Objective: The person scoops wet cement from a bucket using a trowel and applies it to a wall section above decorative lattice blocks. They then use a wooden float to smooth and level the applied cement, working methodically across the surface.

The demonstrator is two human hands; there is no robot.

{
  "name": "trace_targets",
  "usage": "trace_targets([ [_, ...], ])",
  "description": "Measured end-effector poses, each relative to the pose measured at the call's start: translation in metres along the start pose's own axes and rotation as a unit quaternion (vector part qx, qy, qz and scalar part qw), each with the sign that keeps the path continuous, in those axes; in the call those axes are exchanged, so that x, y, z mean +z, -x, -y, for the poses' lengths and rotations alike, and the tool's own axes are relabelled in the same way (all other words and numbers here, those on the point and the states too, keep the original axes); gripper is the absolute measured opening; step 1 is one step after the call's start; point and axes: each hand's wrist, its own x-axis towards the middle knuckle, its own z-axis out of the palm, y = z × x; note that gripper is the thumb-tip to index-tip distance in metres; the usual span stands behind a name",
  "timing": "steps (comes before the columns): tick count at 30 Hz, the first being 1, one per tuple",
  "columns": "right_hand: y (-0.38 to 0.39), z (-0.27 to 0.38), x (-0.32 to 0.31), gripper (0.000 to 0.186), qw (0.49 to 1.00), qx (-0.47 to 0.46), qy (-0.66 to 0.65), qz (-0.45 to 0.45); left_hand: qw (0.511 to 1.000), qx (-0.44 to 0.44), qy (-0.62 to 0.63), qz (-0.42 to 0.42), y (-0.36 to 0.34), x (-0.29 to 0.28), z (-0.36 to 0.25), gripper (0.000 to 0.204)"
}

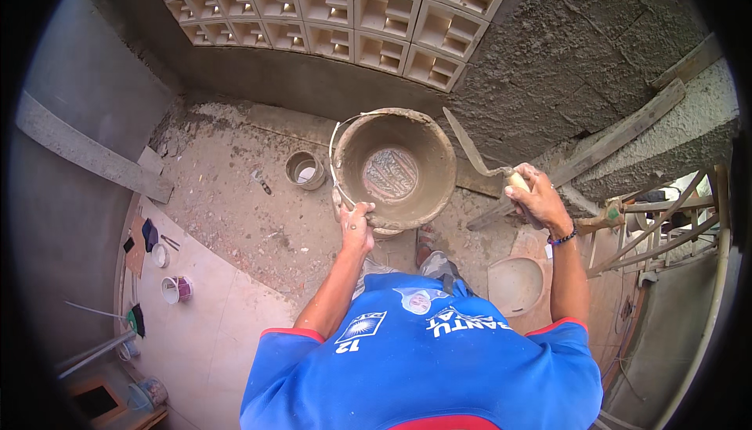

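A large mortar-crusted bucket point(433, 165) hangs in front of me, its inside coated grey and the bottom showing a patterned patch. My left hand point(357, 228) is closed on its near left rim, beside the lower end of the pale wire handle point(332, 156). To the right, my right hand point(539, 197) grips the light-coloured handle of a trowel point(468, 142). The trowel's long narrow blade points up and to the left, close to the bucket's right side but apart from it.
A smaller bucket point(304, 170) stands on the rubble-strewn floor point(227, 195). Ahead rises a wall with pale ventilation blocks point(325, 3) and rough plaster point(572, 62). Wooden planks point(603, 144) lean at right, near a round basin point(515, 286). Paint pots point(177, 289) stand at lower left.
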Motion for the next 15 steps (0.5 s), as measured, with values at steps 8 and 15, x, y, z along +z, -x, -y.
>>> trace_targets([
  [8,0.055,0.01,0.001,0.052,0.908,-0.163,0.384,0.03,0.966,0.15,-0.176,0.119,0.037,0.025,-0.019,0.056],
  [15,0.067,0.075,0.028,0.038,0.785,-0.092,0.608,-0.071,0.897,0.187,-0.352,0.191,0.048,0.062,-0.032,0.058],
])
